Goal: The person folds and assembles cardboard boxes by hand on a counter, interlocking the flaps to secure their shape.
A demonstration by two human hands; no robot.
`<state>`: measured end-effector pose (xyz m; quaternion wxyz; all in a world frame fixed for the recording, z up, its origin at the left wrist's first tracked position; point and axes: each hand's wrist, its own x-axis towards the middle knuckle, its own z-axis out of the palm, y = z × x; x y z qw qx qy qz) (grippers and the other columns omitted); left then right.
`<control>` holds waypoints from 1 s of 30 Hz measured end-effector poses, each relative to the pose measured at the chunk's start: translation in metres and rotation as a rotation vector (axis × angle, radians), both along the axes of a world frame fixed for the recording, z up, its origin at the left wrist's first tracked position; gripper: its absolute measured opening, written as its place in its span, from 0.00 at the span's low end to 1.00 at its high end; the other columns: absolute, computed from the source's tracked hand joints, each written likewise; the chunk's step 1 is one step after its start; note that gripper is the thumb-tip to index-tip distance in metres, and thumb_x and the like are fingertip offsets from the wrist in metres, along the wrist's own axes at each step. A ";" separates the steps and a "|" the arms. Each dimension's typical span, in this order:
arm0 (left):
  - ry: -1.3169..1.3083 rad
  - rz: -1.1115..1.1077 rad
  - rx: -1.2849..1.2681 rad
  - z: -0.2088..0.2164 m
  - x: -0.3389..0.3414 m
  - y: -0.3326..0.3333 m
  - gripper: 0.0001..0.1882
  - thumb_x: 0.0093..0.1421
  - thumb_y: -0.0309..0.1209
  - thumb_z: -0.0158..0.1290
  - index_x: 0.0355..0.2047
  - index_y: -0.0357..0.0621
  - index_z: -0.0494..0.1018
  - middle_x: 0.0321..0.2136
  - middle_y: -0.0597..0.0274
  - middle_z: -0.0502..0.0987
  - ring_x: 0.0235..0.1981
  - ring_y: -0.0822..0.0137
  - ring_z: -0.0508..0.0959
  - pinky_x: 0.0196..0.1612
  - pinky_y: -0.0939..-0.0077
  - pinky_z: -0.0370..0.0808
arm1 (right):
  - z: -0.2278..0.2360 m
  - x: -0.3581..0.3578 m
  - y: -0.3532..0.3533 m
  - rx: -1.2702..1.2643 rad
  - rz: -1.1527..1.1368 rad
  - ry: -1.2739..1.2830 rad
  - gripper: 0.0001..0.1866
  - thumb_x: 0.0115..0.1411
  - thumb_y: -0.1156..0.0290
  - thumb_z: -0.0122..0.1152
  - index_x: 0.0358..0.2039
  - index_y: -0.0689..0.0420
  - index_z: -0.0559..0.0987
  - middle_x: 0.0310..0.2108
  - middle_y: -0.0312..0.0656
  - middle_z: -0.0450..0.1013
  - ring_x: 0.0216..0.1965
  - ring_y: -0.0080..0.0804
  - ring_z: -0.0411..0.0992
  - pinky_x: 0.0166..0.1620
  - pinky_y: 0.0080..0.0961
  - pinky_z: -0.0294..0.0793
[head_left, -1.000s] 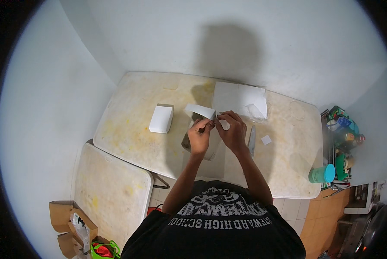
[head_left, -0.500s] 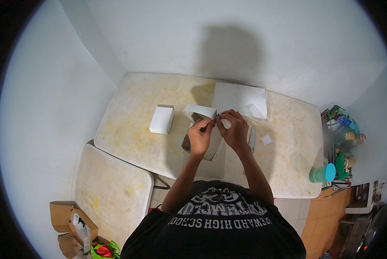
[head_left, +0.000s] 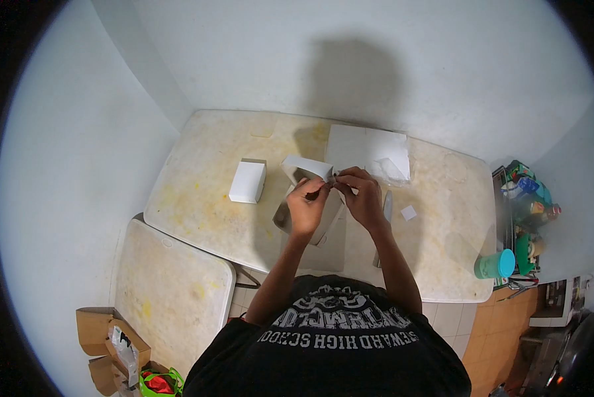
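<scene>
In front of me, an open cardboard box [head_left: 281,218], white outside and greyish inside, stands tilted with its white flap [head_left: 305,163] raised. My left hand [head_left: 307,208] is closed at the right corner of this flap, thumb and fingers pinched together. Fingertips of my right hand [head_left: 364,200] meet it there, also in a pinch. What lies between the fingertips is too small to make out. Both hands partly cover the box. Just right of my right hand lies a long grey knife-like tool [head_left: 387,206], partly behind my forearm.
Left of the open box stands a small white box [head_left: 247,183]. A flat white box [head_left: 363,144] with clear plastic [head_left: 393,172] on it lies at the back. A white paper square [head_left: 409,213] rests farther right. A turquoise-lidded container [head_left: 495,264] stands at the table's right edge.
The open box has tilted slightly, its lower end shifting left. A white bit beside my right thumb no longer shows. Both hands keep their pinch, with the fingers slightly shifted.
</scene>
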<state>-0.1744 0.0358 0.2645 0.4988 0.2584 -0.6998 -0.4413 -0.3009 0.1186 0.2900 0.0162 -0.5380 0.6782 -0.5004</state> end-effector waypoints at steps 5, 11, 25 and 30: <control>0.010 -0.008 -0.067 -0.005 -0.002 0.000 0.03 0.55 0.20 0.59 0.29 0.32 0.76 0.21 0.57 0.75 0.24 0.68 0.71 0.32 0.75 0.71 | 0.000 0.001 -0.001 0.015 -0.027 0.012 0.07 0.52 0.74 0.68 0.34 0.56 0.85 0.37 0.38 0.79 0.40 0.39 0.77 0.42 0.33 0.76; -0.071 -0.050 0.062 -0.001 -0.004 0.006 0.02 0.58 0.20 0.58 0.29 0.33 0.76 0.23 0.60 0.75 0.29 0.68 0.70 0.37 0.76 0.69 | -0.016 -0.010 -0.003 -0.028 0.040 -0.234 0.08 0.52 0.75 0.70 0.34 0.57 0.85 0.37 0.42 0.80 0.36 0.37 0.80 0.40 0.29 0.80; -0.028 -0.197 0.335 -0.017 -0.007 0.010 0.18 0.62 0.21 0.52 0.54 0.37 0.71 0.39 0.56 0.80 0.46 0.64 0.81 0.46 0.72 0.80 | -0.008 0.005 -0.005 -0.100 -0.130 0.000 0.05 0.55 0.74 0.68 0.33 0.57 0.84 0.35 0.43 0.80 0.36 0.41 0.79 0.39 0.31 0.79; -0.119 -0.172 0.253 -0.011 -0.005 0.013 0.19 0.61 0.19 0.51 0.54 0.36 0.71 0.44 0.51 0.80 0.47 0.63 0.81 0.47 0.70 0.80 | -0.003 0.009 -0.005 -0.113 -0.172 0.112 0.04 0.54 0.76 0.68 0.32 0.58 0.83 0.34 0.43 0.80 0.36 0.42 0.79 0.39 0.31 0.77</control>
